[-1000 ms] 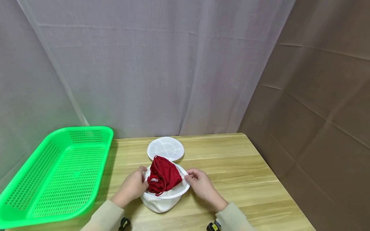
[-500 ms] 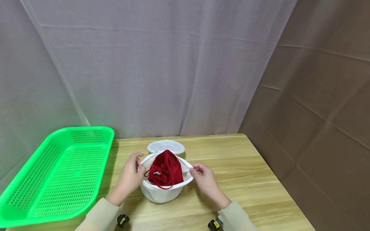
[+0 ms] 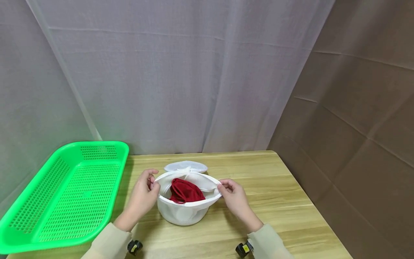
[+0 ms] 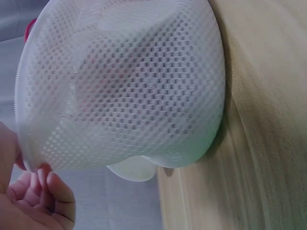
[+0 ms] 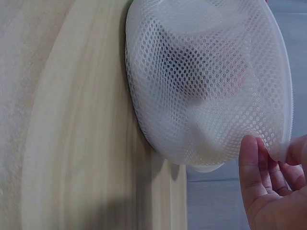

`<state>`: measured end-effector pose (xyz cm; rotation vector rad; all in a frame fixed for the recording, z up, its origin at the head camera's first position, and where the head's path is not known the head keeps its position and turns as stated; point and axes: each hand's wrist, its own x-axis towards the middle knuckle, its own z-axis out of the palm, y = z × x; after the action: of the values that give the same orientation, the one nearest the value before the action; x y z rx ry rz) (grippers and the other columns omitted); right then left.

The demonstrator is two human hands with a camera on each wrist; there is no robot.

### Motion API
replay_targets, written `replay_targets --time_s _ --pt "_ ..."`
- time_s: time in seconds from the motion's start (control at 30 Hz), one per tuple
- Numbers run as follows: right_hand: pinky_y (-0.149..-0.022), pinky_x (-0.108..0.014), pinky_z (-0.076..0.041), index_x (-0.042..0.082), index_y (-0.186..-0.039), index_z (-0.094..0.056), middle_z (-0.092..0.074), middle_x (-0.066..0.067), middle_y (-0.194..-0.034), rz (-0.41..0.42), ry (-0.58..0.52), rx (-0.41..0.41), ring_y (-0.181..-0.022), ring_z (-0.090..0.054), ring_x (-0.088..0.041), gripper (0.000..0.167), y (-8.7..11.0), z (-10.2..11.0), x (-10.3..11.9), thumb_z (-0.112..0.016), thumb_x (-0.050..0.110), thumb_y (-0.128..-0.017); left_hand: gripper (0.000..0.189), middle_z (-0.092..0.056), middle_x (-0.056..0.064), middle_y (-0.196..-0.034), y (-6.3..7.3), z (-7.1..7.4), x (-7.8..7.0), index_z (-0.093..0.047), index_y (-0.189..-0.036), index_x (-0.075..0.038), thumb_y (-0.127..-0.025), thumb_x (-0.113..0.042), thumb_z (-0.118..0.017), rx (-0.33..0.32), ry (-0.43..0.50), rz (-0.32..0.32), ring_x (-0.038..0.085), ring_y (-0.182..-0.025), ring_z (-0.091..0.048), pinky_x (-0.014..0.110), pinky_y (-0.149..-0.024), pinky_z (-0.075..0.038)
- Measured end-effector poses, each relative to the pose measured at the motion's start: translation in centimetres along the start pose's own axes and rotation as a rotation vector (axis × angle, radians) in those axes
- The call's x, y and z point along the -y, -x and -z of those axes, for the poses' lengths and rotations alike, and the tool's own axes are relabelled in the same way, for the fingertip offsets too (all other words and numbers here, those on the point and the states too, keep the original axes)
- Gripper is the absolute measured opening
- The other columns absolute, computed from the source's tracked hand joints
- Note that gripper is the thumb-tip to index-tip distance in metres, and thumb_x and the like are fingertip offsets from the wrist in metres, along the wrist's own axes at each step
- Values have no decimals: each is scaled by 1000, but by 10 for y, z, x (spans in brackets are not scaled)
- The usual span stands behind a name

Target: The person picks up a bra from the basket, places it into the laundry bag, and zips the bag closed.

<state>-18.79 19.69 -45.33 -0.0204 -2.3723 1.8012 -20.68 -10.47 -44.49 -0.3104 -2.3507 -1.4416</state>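
A grey curtain backs the wood-grain table. At lower centre, your white mesh bag stands upright, with the red cloth inside and its round flap behind the mouth. Your left hand pinches the rim at the left; your right hand pinches it at the right. These opposed grips presumably spread the mouth and support the soft wall. The green basket, lower left, limits leftward travel; the tabletop extends farther rightward to its slanting edge. The far edge passes just behind the flap.
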Motion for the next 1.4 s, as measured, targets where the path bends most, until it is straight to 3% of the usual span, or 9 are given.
replay_targets --time_s 0.17,0.37,0.53,0.63,0.73,0.87,1.0,1.2,1.4 --pt "-70 -32 -57 -4 -106 -66 -66 -17 -93 -7 -54 -18 -80 -64 -22 16 -1 6 6 -63 7 -94 31 -47 3 -83 4 1 -1 -58 -112 -3 -83 8 -56 -31 43 -38 14 -66 -47 22 -55 -42" --pt "-69 -30 -57 -8 -108 -64 -65 -22 -95 -38 -69 2 -83 -64 -28 17 0 8 13 -61 3 -94 34 -49 4 -81 10 0 0 -58 -110 -2 -80 12 -56 4 123 -47 13 -65 -47 21 -54 -42" --pt "-68 -28 -56 -3 -107 -66 -65 -20 -95 -25 -45 8 -85 -64 -30 17 -3 12 3 -63 7 -94 32 -50 6 -78 16 5 -19 -60 -104 4 -76 19 -58 5 177 -118 15 -65 -48 23 -57 -45" --pt "-69 -29 -56 -1 -106 -67 -65 -19 -95 -18 -12 11 -84 -64 -29 16 -3 14 1 -63 8 -93 28 -52 9 -77 17 9 -31 -60 -101 6 -77 20 -59 22 185 -123 17 -64 -49 24 -57 -46" --pt "-70 -33 -57 2 -105 -68 -64 -16 -93 -22 10 15 -82 -63 -26 15 -2 14 1 -64 10 -93 23 -52 9 -78 16 8 -27 -60 -102 5 -81 17 -60 38 191 -70 18 -66 -50 24 -58 -46" --pt "-74 -41 -56 4 -105 -69 -64 -12 -90 -40 19 17 -80 -62 -21 14 -1 14 0 -65 10 -93 17 -54 8 -82 10 3 -4 -61 -105 1 -89 6 -61 35 215 28 16 -69 -50 22 -60 -44" --pt "-72 -38 -56 4 -104 -69 -65 -11 -90 -46 14 15 -79 -62 -20 13 -1 15 0 -64 9 -93 13 -59 8 -87 2 -1 13 -62 -107 -2 -94 -6 -60 31 248 115 16 -71 -53 22 -62 -45" --pt "-71 -40 -56 2 -105 -69 -65 -12 -89 -18 39 18 -77 -62 -19 14 0 17 -1 -64 7 -92 21 -60 13 -96 -13 -7 19 -60 -111 -1 -97 -16 -58 55 291 312 31 -81 -59 28 -68 -51" --pt "-71 -39 -56 5 -104 -70 -64 -11 -90 -23 70 36 -78 -62 -20 13 3 17 -2 -65 6 -92 31 -57 13 -99 -30 -19 24 -57 -116 3 -96 -21 -58 104 293 438 20 -76 -59 34 -73 -52"
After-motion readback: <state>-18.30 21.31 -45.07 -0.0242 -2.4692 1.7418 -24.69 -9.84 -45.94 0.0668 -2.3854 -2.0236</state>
